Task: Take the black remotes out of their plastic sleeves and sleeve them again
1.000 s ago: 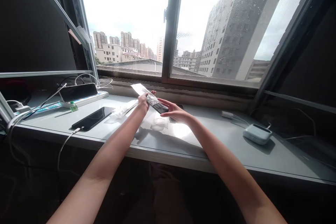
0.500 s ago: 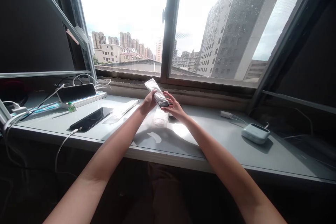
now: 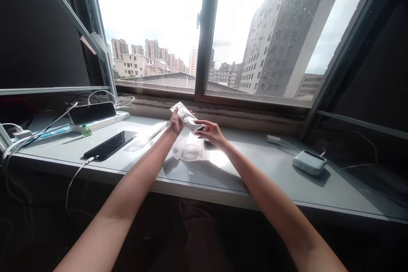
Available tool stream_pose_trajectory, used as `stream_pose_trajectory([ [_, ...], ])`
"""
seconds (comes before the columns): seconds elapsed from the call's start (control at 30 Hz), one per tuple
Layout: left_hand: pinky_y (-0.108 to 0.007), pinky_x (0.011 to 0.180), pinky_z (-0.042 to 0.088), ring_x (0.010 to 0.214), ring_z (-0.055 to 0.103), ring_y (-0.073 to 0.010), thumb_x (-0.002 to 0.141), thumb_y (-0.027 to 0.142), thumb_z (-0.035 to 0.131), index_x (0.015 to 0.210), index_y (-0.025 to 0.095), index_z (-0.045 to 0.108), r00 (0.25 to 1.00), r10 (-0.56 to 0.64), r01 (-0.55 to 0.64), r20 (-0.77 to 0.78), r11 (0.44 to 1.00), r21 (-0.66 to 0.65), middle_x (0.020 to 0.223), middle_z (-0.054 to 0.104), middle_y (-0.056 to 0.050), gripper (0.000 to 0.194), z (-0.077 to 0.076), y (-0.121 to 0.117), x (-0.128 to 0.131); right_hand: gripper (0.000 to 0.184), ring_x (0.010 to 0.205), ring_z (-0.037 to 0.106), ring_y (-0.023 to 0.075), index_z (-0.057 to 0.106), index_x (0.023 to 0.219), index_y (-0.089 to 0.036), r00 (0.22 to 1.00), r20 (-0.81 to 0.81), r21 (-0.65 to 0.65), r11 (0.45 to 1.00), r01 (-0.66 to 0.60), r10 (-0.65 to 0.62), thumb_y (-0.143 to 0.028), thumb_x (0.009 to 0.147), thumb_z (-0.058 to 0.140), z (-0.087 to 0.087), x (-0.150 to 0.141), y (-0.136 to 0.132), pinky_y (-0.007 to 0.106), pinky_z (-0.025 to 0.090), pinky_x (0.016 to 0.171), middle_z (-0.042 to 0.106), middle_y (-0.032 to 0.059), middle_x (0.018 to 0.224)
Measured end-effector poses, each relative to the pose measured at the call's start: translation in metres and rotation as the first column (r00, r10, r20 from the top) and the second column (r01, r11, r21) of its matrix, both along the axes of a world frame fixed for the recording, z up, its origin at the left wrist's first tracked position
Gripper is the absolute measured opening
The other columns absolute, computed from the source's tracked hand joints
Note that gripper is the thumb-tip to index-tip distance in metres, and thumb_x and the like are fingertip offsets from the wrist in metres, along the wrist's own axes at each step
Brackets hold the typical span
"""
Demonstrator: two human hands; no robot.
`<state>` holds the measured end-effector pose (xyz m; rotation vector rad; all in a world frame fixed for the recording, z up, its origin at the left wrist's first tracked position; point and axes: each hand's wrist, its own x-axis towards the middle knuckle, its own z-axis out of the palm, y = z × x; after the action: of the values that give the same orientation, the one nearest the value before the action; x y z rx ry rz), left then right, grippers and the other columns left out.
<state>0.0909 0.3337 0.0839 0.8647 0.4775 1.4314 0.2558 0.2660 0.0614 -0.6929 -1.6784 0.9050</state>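
Left hand [image 3: 176, 123] closed about the upper part of a crinkled plastic sleeve [image 3: 185, 113], thumb uppermost; right hand [image 3: 214, 133] pinching the lower end between thumb and fingers, where a dark object [image 3: 199, 128] shows at the sleeve's edge; what the object is cannot be told from this view. Sleeve and object are held above the desk [image 3: 255, 170], tilted, with the higher end toward the left; beneath them lies a clear bag [image 3: 193, 149], its outline partly lost in glare. Left of the hands, a second plastic packet [image 3: 149, 131] rests near a dark phone [image 3: 110, 145], which lies flat with a white cable [image 3: 67, 187] at its near end; far to the right sits a pale blue case [image 3: 309, 162]. Judged from the grips, the step in hand is two-handed handling of the object at the sleeve's lower end; the next move seems to call for a steady left hold, with the right fingertips controlling the dark end without creasing or tearing the thin plastic.
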Motion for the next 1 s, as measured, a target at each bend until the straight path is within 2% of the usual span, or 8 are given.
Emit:
stream_pose_trajectory([
  [0.13, -0.029, 0.073, 0.055, 0.078, 0.070, -0.0198, 0.102, 0.027, 0.027, 0.120, 0.005, 0.058, 0.985, 0.169, -0.164, 0.041, 0.980, -0.114, 0.081, 0.072, -0.012, 0.042, 0.005, 0.003, -0.010, 0.060, 0.100, 0.066, 0.0252, 0.073, 0.110, -0.018, 0.992, 0.042, 0.040, 0.992, -0.118, 0.116, -0.040, 0.057, 0.090, -0.006, -0.008, -0.001, 0.038, 0.059, 0.086, 0.070, 0.0078, 0.110],
  [0.2, -0.027, 0.071, 0.055, 0.074, 0.070, -0.0172, 0.102, 0.023, 0.027, 0.118, 0.006, 0.059, 0.983, 0.178, -0.174, 0.035, 0.978, -0.112, 0.078, 0.072, -0.010, 0.040, 0.008, 0.001, -0.010, 0.063, 0.098, 0.067, 0.0253, 0.069, 0.116, -0.019, 0.993, 0.073, 0.056, 0.994, -0.091, 0.087, -0.037, 0.059, 0.088, -0.007, -0.009, 0.000, 0.037, 0.060, 0.080, 0.070, 0.0078, 0.109],
  [0.33, -0.030, 0.077, 0.056, 0.078, 0.071, -0.0177, 0.101, 0.022, 0.032, 0.125, 0.007, 0.054, 0.995, 0.092, -0.091, 0.023, 0.995, -0.039, 0.083, 0.073, -0.011, 0.036, 0.010, -0.007, -0.001, 0.077, 0.067, 0.066, 0.0170, 0.051, 0.137, -0.027, 0.971, 0.170, 0.079, 0.985, 0.157, -0.168, -0.033, 0.067, 0.083, -0.005, -0.005, 0.000, 0.028, 0.059, 0.055, 0.068, 0.0027, 0.100],
  [0.43, -0.033, 0.082, 0.056, 0.081, 0.071, -0.0198, 0.100, 0.019, 0.040, 0.124, 0.004, 0.055, 0.999, -0.023, 0.025, -0.044, 0.999, 0.043, 0.091, 0.074, -0.014, 0.033, 0.008, -0.014, 0.008, 0.074, 0.070, 0.067, 0.0162, 0.048, 0.140, -0.030, 0.915, 0.204, 0.165, 0.933, 0.318, -0.348, -0.023, 0.074, 0.079, -0.001, -0.002, -0.003, 0.026, 0.057, 0.063, 0.069, 0.0011, 0.100],
  [0.63, -0.036, 0.084, 0.056, 0.086, 0.071, -0.0238, 0.098, 0.016, 0.043, 0.125, 0.004, 0.057, 0.973, -0.157, 0.165, -0.168, 0.986, 0.034, 0.100, 0.073, -0.018, 0.033, 0.004, -0.019, 0.017, 0.050, 0.097, 0.069, 0.0222, 0.064, 0.130, -0.024, 0.869, 0.269, 0.273, 0.898, 0.345, -0.416, -0.005, 0.084, 0.062, 0.000, -0.003, -0.006, 0.029, 0.054, 0.082, 0.071, 0.0050, 0.115],
  [0.77, -0.034, 0.078, 0.057, 0.084, 0.071, -0.0239, 0.099, 0.023, 0.044, 0.123, 0.005, 0.059, 0.964, -0.173, 0.178, -0.203, 0.984, 0.005, 0.093, 0.073, -0.016, 0.033, 0.000, -0.013, 0.015, 0.039, 0.088, 0.071, 0.0249, 0.072, 0.119, -0.022, 0.811, 0.253, 0.335, 0.834, 0.438, -0.528, -0.006, 0.085, 0.062, 0.000, -0.003, -0.004, 0.032, 0.055, 0.076, 0.074, 0.0075, 0.107],
  [0.93, -0.030, 0.064, 0.055, 0.058, 0.066, -0.0195, 0.091, 0.020, 0.061, 0.098, 0.007, 0.068, 0.925, -0.194, 0.170, -0.326, 0.980, -0.101, 0.071, 0.070, -0.011, 0.017, -0.007, -0.002, 0.011, 0.033, 0.080, 0.072, 0.0274, 0.076, 0.111, -0.027, 0.687, 0.310, 0.383, 0.747, 0.543, -0.658, -0.010, 0.083, 0.069, 0.006, -0.001, -0.009, 0.033, 0.056, 0.072, 0.076, 0.0068, 0.091],
  [1.0, -0.031, 0.064, 0.054, 0.056, 0.066, -0.0200, 0.087, 0.017, 0.065, 0.092, 0.008, 0.068, 0.906, -0.185, 0.143, -0.382, 0.980, -0.136, 0.067, 0.069, -0.010, 0.011, -0.008, 0.001, 0.008, 0.039, 0.070, 0.071, 0.0246, 0.076, 0.110, -0.026, 0.666, 0.374, 0.374, 0.762, 0.528, -0.645, -0.003, 0.080, 0.067, 0.008, -0.002, -0.013, 0.032, 0.055, 0.071, 0.075, 0.0057, 0.083],
])
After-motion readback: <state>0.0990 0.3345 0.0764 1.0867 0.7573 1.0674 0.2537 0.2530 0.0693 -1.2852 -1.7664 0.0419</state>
